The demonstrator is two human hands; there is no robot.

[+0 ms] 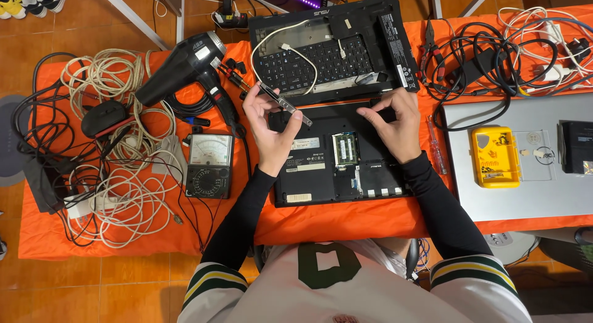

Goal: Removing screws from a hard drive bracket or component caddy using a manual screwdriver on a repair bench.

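My left hand [269,128] holds a thin grey metal strip [285,103] slanting above the upturned black laptop base [321,178]. The base lies open on the orange cloth, with a green memory module [345,149] showing in its bay. My right hand [395,126] rests on the base's far right edge with fingers curled and pinched together; whether something small is between them I cannot tell. Beyond the base lies a second black laptop part with a keyboard [312,62] and a white cable [290,48] draped over it.
A black hair dryer [185,67], an analogue multimeter [210,164] and tangled white cables [120,175] fill the left. A screwdriver [436,151], pliers [430,48], black cables [482,57], a silver laptop [525,199] with a yellow case [494,156] sit right.
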